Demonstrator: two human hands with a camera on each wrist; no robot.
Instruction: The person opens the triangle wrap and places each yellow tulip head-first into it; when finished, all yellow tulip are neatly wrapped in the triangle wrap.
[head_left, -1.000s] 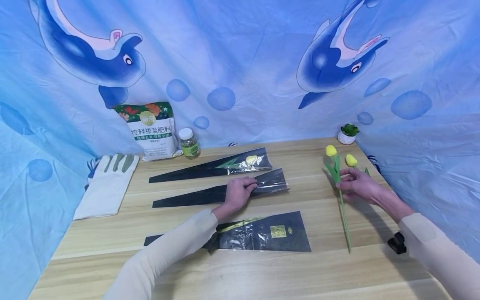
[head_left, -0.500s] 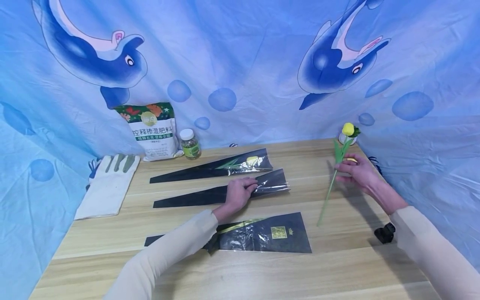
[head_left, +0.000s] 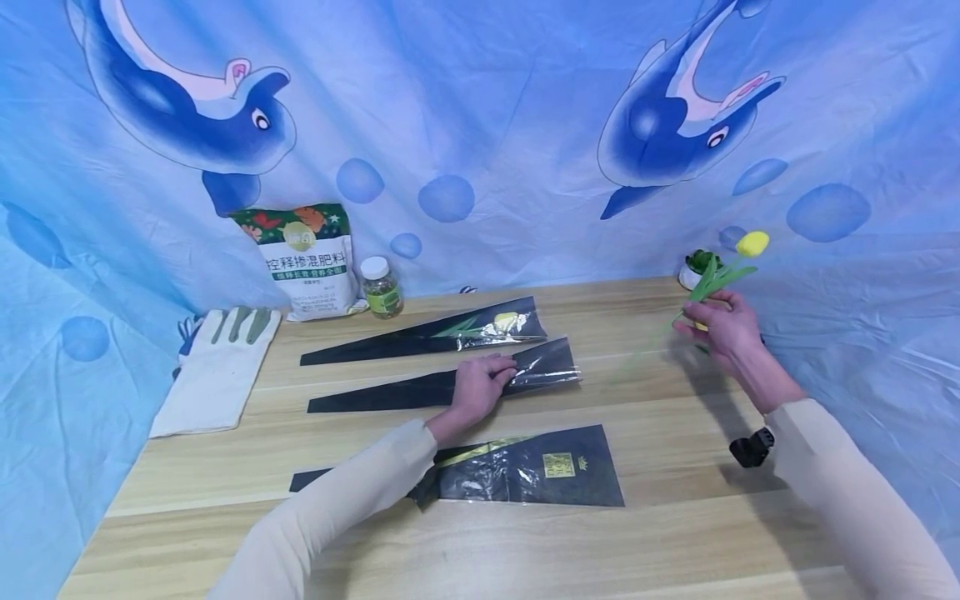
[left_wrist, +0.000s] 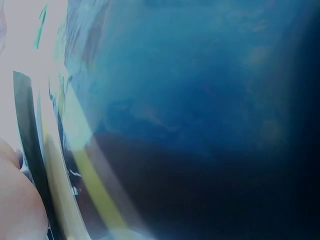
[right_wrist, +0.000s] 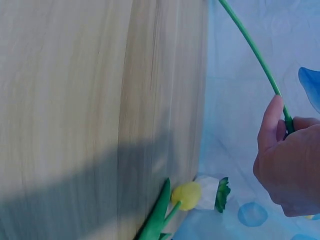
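In the head view my right hand pinches an artificial yellow tulip by its green stem, just below the leaves. The tulip is raised and tilted, bloom toward the upper right; its lower stem is blurred. Another yellow tulip lies on the table, mostly hidden behind my hand in the head view. My left hand grips the middle black flower sleeve near its wide, clear end. The left wrist view is filled by dark, glossy film close up.
Behind lies a black sleeve with a yellow tulip inside; in front, another sleeve with gold print. A fertilizer bag, a jar, white gloves and a small potted plant stand or lie around the wooden table.
My right hand has lifted the tulip off the table and turned it, so its bloom swings up and right and its stem end toward the left. My left hand stays on the sleeve.
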